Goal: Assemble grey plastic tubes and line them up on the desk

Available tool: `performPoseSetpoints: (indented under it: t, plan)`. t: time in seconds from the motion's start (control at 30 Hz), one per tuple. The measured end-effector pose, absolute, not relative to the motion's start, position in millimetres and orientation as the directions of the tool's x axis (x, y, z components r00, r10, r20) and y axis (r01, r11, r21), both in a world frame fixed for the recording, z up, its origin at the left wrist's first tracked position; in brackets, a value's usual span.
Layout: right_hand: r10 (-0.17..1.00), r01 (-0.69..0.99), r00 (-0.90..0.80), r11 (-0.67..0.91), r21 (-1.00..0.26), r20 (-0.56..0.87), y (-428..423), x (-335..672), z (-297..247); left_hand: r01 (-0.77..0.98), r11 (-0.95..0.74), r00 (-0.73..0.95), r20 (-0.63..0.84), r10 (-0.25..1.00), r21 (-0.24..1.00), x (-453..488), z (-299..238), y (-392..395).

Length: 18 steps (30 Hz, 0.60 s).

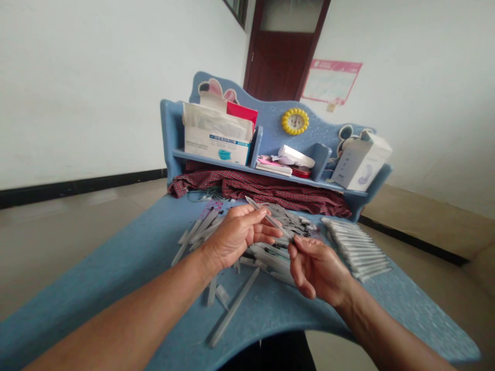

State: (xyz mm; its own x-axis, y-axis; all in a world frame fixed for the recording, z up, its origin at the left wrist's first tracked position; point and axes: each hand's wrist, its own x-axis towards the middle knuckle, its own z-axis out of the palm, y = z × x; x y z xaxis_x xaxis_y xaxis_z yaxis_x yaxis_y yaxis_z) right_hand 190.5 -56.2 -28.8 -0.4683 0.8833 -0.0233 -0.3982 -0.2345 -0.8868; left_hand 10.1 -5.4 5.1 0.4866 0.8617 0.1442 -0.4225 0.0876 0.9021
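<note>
Left hand (240, 230) higher | right hand (320, 269) lower | both pinching slender, seemingly translucent tube (274, 221)

My feed shows me a left hand (242, 232) and a right hand (319, 270), both bare down to the fingertips. The left forearm (135, 309) and right forearm (386, 330) are uncovered as far as I can see, each slim at the wrist and thicker further back. Low down I make out plain black clothing (284, 353), its cut hidden from me.
</note>
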Motion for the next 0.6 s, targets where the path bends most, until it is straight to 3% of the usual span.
performPoseSetpoints:
  t: [0.6]
  plan:
    - [0.893, -0.381, -0.447, -0.247, -0.891, -0.056, -65.8, 189.1, -28.2, -0.418, 0.119, 0.585, 0.166, 0.794, 0.901, 6.2, 2.7, -3.3]
